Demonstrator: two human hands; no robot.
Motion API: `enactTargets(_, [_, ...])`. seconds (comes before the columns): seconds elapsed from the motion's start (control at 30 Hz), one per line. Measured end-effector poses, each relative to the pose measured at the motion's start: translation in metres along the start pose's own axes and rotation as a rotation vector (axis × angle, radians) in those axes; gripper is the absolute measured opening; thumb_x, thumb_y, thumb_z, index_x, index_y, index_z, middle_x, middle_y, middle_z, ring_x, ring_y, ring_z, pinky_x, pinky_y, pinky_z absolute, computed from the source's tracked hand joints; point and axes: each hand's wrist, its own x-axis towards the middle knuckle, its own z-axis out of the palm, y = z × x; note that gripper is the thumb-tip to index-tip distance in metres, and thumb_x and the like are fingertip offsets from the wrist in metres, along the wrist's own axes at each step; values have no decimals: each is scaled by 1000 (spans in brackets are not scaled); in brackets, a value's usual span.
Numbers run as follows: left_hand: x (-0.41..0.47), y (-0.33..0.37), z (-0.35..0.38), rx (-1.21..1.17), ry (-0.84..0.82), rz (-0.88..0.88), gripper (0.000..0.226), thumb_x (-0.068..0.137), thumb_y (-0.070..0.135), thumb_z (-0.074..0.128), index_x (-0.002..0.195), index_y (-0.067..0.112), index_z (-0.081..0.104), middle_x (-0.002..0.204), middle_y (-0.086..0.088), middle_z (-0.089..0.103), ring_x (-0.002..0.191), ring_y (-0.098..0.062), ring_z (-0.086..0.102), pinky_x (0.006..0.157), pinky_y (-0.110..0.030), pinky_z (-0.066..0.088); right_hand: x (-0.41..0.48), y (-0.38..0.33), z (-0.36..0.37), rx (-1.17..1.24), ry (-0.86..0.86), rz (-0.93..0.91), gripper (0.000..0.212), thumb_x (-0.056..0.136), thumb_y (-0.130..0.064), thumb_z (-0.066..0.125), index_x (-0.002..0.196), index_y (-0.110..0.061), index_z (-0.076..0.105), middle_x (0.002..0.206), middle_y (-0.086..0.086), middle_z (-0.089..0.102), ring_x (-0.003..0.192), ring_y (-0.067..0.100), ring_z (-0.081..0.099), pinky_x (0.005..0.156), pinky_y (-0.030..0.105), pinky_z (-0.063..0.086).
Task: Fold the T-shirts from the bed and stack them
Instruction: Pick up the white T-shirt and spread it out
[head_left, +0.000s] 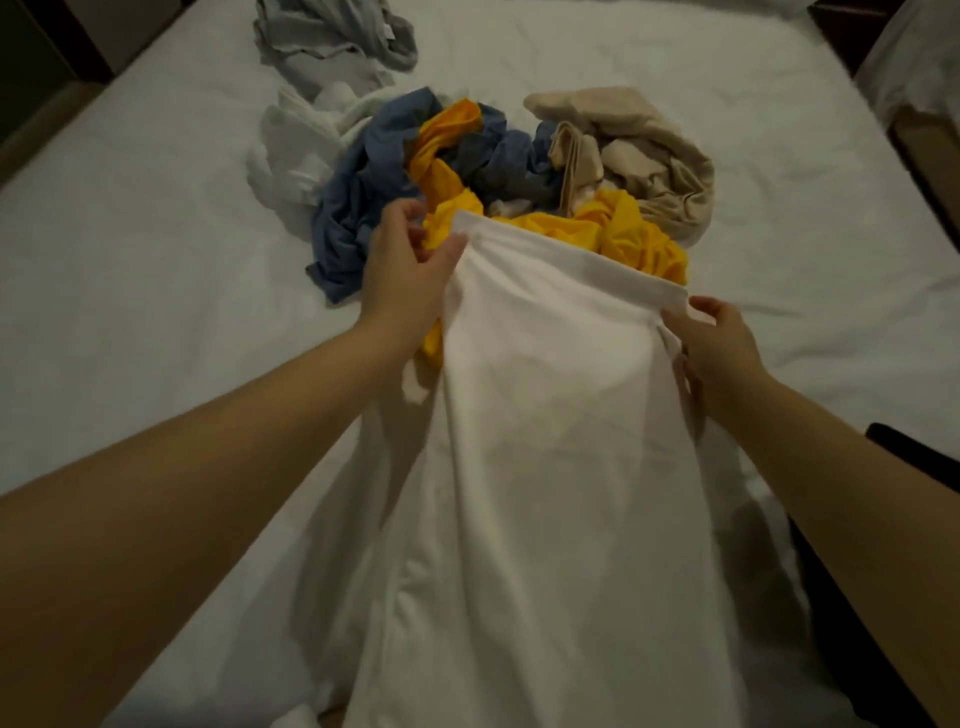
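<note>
A white T-shirt (545, 415) is held up and spread between both hands over the near part of the bed (130, 270). Its straight far edge is stretched from one hand to the other, and the rest of the cloth hangs toward the person, with the lower folds resting on the sheet. The left hand (410, 275) has its grip closed on the far left corner of that edge, thumb pinching the fabric against the curled fingers. The right hand (722, 348) has its grip closed on the right corner, which sits a little lower and nearer, with the fingers gathered round a bunched fold. Just behind the held edge, and partly hidden by it, lies a crumpled yellow T-shirt (639, 239), which touches the white cloth below the left hand as well. A blue T-shirt (353, 208) is tangled with it on the left, and a beige T-shirt (654, 150) is heaped against it on the right. Another white garment (296, 150) lies rumpled beside the blue one, and a grey garment (332, 41) sits farther up the bed, apart from the heap. All of them lie unfolded on the bed's white sheet. A dark object (909, 452), too little in view to identify, shows at the bed's right edge beyond the right forearm.
</note>
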Motion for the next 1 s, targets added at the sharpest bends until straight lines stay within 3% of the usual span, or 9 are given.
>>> enactTargets(0.07, [-32,-8,-14,-2,69,-3,37,89,35,59,119,19,45,115,-4,53,96,-14,55,83,-32,48,-5,4,-4,4,-47,8,58,83,-37,67,133,-19,43,120,7,52,93,19,54,64,29,46])
enactTargets(0.13, [-74,-21,-25,45,60,-80,26,86,37,60,105,21,51,105,-5,59,91,-20,59,79,-38,50,-12,5,-7,-2,-76,37,60,84,-36,67,135,-17,41,125,7,51,102,22,54,74,34,49])
enactTargets(0.23, [-132,-34,-33,213,-56,-230,19,86,35,60,93,18,57,96,-5,62,89,-22,60,77,-32,46,-22,2,-9,-18,-85,39,63,83,-36,68,136,-16,40,130,8,50,111,26,52,92,44,48])
enactTargets(0.47, [-160,-27,-35,178,-131,-349,13,83,30,64,84,21,54,79,11,60,73,-7,56,59,-16,39,-58,15,-12,-67,-32,51,62,87,-35,63,139,-16,36,140,9,44,120,30,48,99,44,43])
enactTargets(0.6, [-156,-26,-36,147,-231,-342,14,81,32,65,86,21,57,82,8,62,76,-11,58,61,-19,42,-79,33,-14,-131,-21,36,46,87,-34,60,127,-12,49,124,10,59,106,30,58,95,47,47])
enactTargets(0.7, [-150,-26,-37,190,-244,-310,15,83,26,63,71,18,57,69,7,59,66,-10,53,56,-19,36,-85,34,-15,-183,-2,4,30,90,-30,55,109,-8,62,109,17,65,98,34,60,91,49,49])
enactTargets(0.8, [-147,-35,-41,-92,-140,-487,23,84,22,62,64,15,52,60,0,53,58,-15,47,54,-27,36,-82,35,-18,-173,58,2,27,91,-28,55,102,-6,64,107,18,64,98,33,58,94,48,47])
enactTargets(0.9, [-151,-45,-47,-449,-104,-663,23,86,18,62,67,12,52,58,-3,49,51,-15,43,50,-24,36,-81,39,-20,-132,75,37,26,91,-29,55,102,-7,63,99,13,62,98,33,58,94,46,47])
enactTargets(1.0, [-148,-53,-44,-406,-152,-662,15,84,18,65,74,14,54,68,-6,54,58,-17,47,55,-28,39,-82,39,-19,-126,18,50,27,91,-28,56,106,-7,63,104,14,63,99,33,58,90,43,49])
